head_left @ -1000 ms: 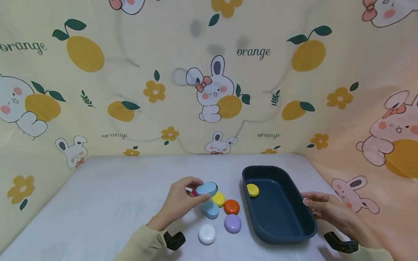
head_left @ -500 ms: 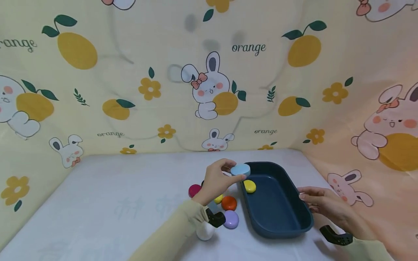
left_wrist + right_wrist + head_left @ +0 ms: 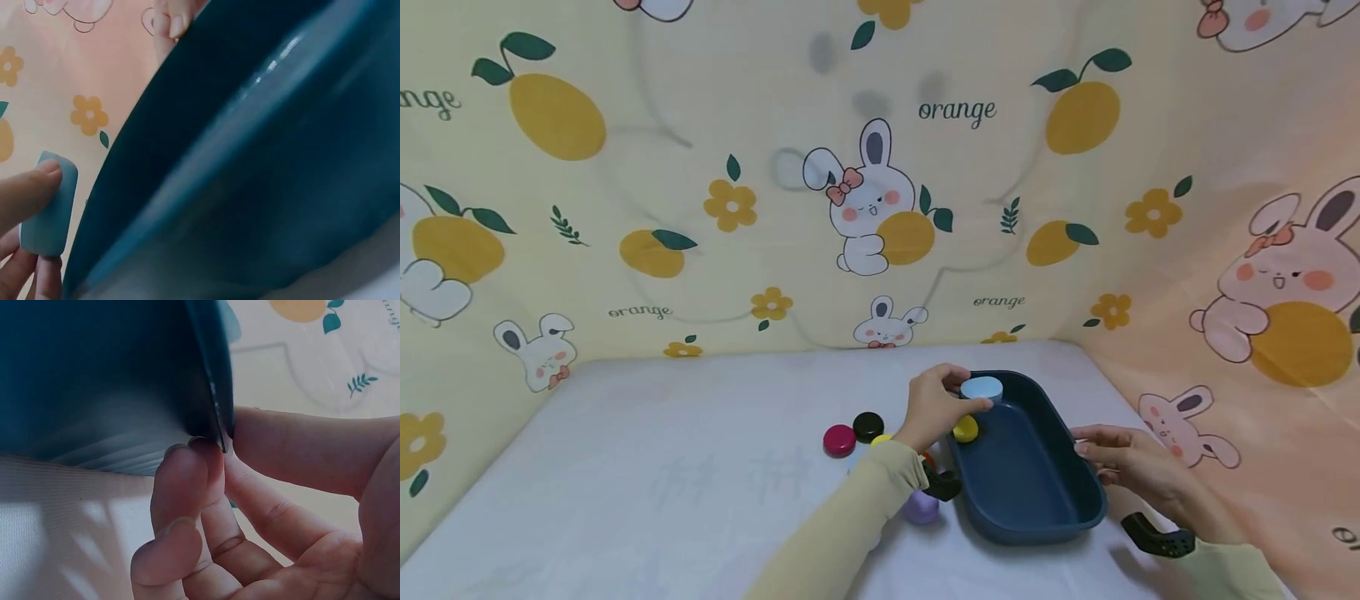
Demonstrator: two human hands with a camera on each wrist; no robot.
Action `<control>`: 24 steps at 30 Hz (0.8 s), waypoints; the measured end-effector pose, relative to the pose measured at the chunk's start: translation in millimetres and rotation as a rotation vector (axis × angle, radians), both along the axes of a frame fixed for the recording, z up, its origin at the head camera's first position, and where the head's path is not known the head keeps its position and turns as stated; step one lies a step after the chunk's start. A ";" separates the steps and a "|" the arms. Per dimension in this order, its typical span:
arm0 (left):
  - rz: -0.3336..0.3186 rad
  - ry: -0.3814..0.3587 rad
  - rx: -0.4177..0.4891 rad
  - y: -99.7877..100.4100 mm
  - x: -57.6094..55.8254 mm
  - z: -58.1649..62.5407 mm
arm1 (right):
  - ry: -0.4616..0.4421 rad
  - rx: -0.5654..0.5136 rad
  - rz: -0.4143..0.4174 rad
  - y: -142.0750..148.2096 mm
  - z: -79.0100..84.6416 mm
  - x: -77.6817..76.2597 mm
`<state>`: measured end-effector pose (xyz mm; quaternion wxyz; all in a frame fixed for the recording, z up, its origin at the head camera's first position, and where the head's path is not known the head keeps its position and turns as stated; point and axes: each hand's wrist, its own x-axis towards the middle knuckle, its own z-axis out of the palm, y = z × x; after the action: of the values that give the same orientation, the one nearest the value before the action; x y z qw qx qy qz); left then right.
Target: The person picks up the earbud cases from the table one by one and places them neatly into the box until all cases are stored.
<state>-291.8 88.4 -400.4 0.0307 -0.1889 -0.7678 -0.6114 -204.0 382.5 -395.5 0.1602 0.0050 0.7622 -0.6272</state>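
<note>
Between thumb and fingers, my left hand (image 3: 934,407) pinches a light blue oval block (image 3: 982,389), thick and smooth-edged in the left wrist view. It is over the far left end of a deep dark blue tray (image 3: 1033,475). Inside that tray, by its left wall, lies a round yellow piece (image 3: 966,429). My right hand (image 3: 1138,467) pinches the tray's right rim. In the right wrist view its thumb (image 3: 294,447) lies on one side of the rim and its curled fingers (image 3: 181,487) on the other.
Left of the tray, a crimson disc (image 3: 838,441) and a black disc (image 3: 868,427) lie on the white table (image 3: 662,492). A purple disc (image 3: 921,507) lies nearer. My left sleeve (image 3: 850,508) partly covers other pieces. A patterned cloth (image 3: 700,167) rises behind the table.
My left hand has carried the light blue block rightward from the loose pieces to over the tray. The right hand stays at the rim; the head view has shifted slightly.
</note>
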 end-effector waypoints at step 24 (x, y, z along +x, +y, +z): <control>-0.117 0.116 -0.155 -7.5 -9.4 9.7 | 0.006 0.017 0.009 -2.1 -0.4 -2.4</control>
<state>-301.2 80.9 -390.7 0.0247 -0.2700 -0.7975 -0.5390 -206.4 380.4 -395.9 0.1606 0.0012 0.7681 -0.6198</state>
